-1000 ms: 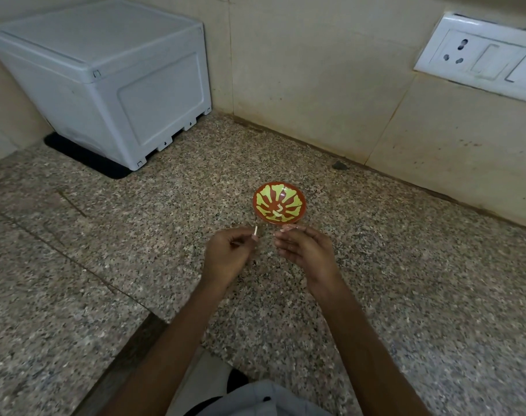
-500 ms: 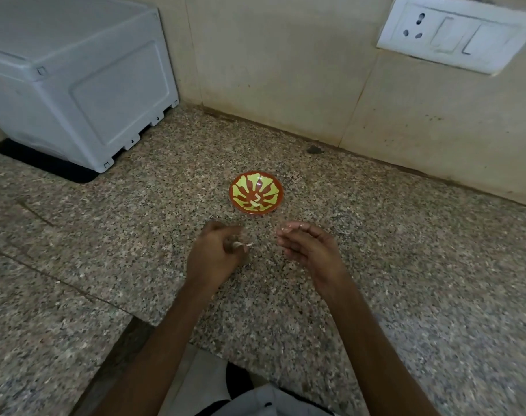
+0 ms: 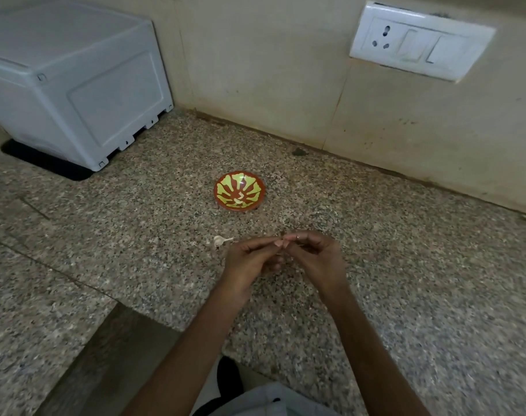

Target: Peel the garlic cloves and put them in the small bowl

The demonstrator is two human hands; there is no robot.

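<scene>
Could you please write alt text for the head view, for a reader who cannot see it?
A left hand and right hand meet fingertip to fingertip over a speckled counter, working something too small to see. Beyond them sits a small red and yellow bowl with pale pieces; a garlic scrap lies beside the left hand.

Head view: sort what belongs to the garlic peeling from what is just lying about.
Job: small bowl holding peeled cloves; garlic piece on counter; left hand, right hand, fingertips together.
Lying about: white box; switch plate.
</scene>
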